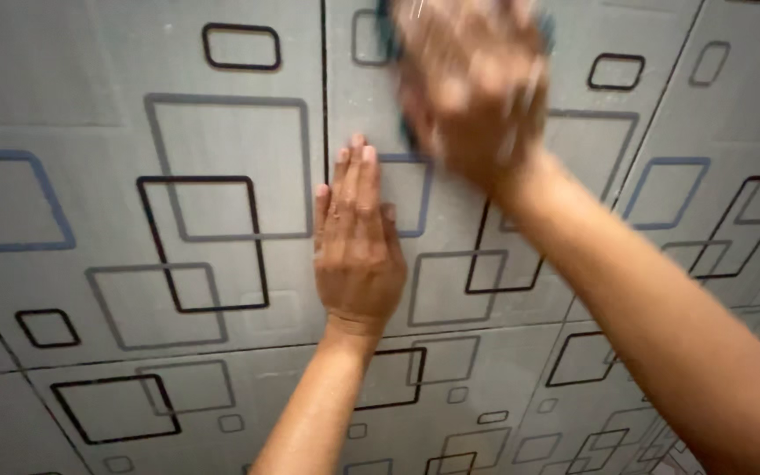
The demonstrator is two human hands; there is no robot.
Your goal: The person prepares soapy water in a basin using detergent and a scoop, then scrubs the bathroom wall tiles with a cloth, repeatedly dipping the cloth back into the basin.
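- Tiled wall (178, 132): grey tiles printed with rounded squares outlined in black, blue and darker grey; dark grout lines run between the tiles. The wall fills the whole view, and both hands work against it.
- Cloth (390, 40): a dark teal cloth, seen only as narrow edges around the right hand, near the top of the view and right of the vertical grout line (324, 88). It lies between that hand and the wall; most of it is hidden and blurred.
- Right hand (472, 88): at the top centre, heavily motion-blurred. It lies over the cloth and presses it to the tile. How far the fingers curl cannot be told through the blur.
- Right forearm (653, 308): reaches from the lower right corner diagonally up to the hand.
- Left hand (358, 242): flat and fully spread against the wall, fingers straight, close together and pointing up; it holds nothing. Its fingertips end just below and left of the right hand, beside the vertical grout line, and it partly covers a blue-outlined square (415, 198).
- Left forearm (314, 413): rises from the bottom edge to the wrist.
- Black-outlined square (204, 242): on the tile just left of the left hand, apart from it.
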